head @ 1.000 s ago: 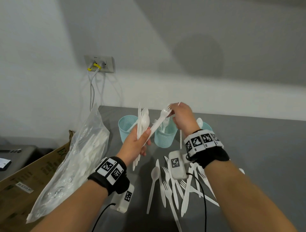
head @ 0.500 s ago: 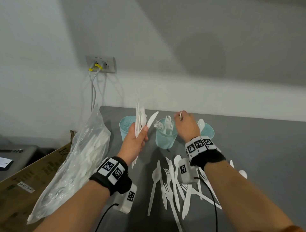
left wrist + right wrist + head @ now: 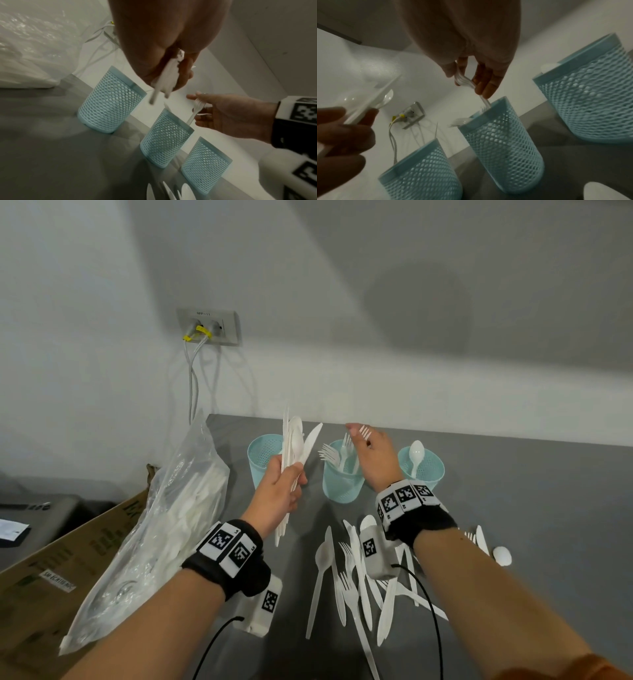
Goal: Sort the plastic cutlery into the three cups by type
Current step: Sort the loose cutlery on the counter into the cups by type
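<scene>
Three pale blue mesh cups stand in a row at the back of the grey table (image 3: 534, 508). The left cup (image 3: 262, 455) shows one thin white piece, the middle cup (image 3: 342, 484) holds several forks, and the right cup (image 3: 426, 470) holds a spoon (image 3: 416, 453). My left hand (image 3: 291, 474) grips an upright bundle of white cutlery (image 3: 294, 443) in front of the left cup. Above the middle cup, my right hand (image 3: 359, 434) lightly pinches a fork (image 3: 464, 81) by its head. The fork's handle points down into that cup (image 3: 501, 135). Its tines (image 3: 365, 433) show at my fingers.
Loose forks, knives and spoons (image 3: 356, 577) lie on the table under my right wrist, and one spoon (image 3: 501, 556) lies further right. A clear bag of cutlery (image 3: 164, 525) leans on a cardboard box (image 3: 51, 573) at the left. A wall socket with cables (image 3: 209, 326) sits behind.
My right hand drew a fork out of the left hand's bundle, carried it right over the middle cup and lowered it handle first. The left hand stayed put with its bundle.
</scene>
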`<state>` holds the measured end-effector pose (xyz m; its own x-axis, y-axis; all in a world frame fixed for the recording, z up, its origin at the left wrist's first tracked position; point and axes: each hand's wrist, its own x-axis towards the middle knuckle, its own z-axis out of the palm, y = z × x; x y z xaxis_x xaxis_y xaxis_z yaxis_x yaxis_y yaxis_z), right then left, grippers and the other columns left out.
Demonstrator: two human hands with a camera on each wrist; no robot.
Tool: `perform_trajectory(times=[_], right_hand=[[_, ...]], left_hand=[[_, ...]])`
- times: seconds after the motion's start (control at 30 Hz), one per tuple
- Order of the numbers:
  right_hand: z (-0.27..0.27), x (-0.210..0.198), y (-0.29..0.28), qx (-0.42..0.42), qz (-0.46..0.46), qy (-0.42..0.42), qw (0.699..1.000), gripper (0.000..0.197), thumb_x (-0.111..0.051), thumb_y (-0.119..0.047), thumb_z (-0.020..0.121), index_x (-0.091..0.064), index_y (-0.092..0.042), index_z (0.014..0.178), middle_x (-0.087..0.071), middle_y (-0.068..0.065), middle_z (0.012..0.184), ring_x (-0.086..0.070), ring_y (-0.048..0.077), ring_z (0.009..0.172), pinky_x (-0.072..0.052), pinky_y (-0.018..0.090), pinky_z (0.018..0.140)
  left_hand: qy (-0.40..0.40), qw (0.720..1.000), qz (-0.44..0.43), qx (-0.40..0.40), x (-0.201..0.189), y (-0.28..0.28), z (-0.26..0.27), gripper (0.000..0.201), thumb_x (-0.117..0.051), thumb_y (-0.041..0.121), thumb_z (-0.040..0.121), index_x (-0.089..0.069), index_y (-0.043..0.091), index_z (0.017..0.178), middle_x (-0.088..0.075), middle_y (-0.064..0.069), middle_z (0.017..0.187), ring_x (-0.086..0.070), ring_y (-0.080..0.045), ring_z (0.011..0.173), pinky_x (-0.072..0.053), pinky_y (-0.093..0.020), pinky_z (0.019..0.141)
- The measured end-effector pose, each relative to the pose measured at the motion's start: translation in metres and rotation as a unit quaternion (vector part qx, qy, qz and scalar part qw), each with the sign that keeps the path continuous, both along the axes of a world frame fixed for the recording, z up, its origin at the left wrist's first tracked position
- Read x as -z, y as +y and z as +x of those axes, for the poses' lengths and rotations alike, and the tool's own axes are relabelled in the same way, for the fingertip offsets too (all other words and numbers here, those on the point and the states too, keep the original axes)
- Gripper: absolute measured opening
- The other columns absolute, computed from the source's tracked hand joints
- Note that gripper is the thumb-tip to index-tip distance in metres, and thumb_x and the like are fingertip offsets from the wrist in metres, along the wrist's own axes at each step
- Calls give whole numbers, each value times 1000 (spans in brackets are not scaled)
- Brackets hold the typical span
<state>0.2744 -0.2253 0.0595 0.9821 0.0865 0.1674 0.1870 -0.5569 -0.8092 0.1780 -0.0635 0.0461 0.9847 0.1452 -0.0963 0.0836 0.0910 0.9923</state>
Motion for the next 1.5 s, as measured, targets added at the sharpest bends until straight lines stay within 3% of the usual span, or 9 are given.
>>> perform_trajectory(times=[0.17,0.33,0.47,0.7,0.87,1.03,1.2,1.37,1.5], right_hand=[[-13,-3,2,54,-111,-5,992,36,-46,-40,95,-57,-31,128,-52,10,122,-38,29,119,-28,35,101],[-35,-17,22,-18,96,19,995,34,-45,-44,92,-70,-20,89,-61,-8,88,-54,18,97,-40,27,86],[-38,-15,30,-50,98,49,993,19,-62,-30,90,-66,-13,85,-60,-9,76,-53,3,71,-39,5,65],[-32,-39,32,1,222,36,974,9,-36,-15,100,-39,-10,93,-62,15,76,-59,21,61,-51,21,51],[-34,-52,39,-29,199,22,979,14,-45,-21,96,-53,-14,88,-43,-5,63,-41,11,55,-37,27,59],[-39,-50,53,-74,145,42,986,23,-68,-37,84,-65,-15,84,-59,-8,71,-53,6,63,-42,19,63],[-35,-54,59,-57,108,-14,992,31,-58,-41,90,-72,-14,83,-68,7,89,-57,16,79,-42,28,75],[-33,-84,56,-36,150,-70,986,40,-37,-38,101,-63,-16,79,-49,-8,70,-45,-1,62,-34,11,62],[-26,-104,60,4,113,-134,985,41,-27,-42,102,-56,-22,81,-41,-6,91,-38,9,91,-26,24,86]], left_hand=[[-20,999,30,4,-3,-5,1,14,-41,28,101,-43,16,107,-51,3,76,-36,-3,46,-34,-17,44],[-28,999,40,3,-5,-9,4,9,-40,27,101,-41,18,103,-51,3,75,-36,-3,45,-33,-18,44],[-30,998,63,6,-7,-12,1,11,-41,27,101,-41,18,107,-52,2,75,-38,-2,42,-33,-17,40],[-25,990,139,-7,-2,-4,-3,22,-40,31,101,-43,18,119,-61,-2,93,-58,-15,52,-46,-26,46],[-56,956,287,-31,8,0,-1,19,-41,32,100,-45,23,116,-59,6,87,-57,-12,76,-45,-34,72],[-71,936,343,-41,4,-3,-3,22,-39,27,100,-42,23,121,-54,10,82,-52,-8,66,-39,-28,58],[-71,948,308,-33,2,0,-4,21,-41,24,100,-40,17,120,-51,8,84,-51,-7,71,-39,-25,61],[-54,955,289,-43,13,11,-4,21,-38,28,101,-42,15,116,-54,-1,90,-52,-21,82,-39,-32,72],[-42,961,256,-98,15,23,-6,31,-36,30,102,-41,16,129,-54,4,111,-51,-15,99,-37,-29,86]])
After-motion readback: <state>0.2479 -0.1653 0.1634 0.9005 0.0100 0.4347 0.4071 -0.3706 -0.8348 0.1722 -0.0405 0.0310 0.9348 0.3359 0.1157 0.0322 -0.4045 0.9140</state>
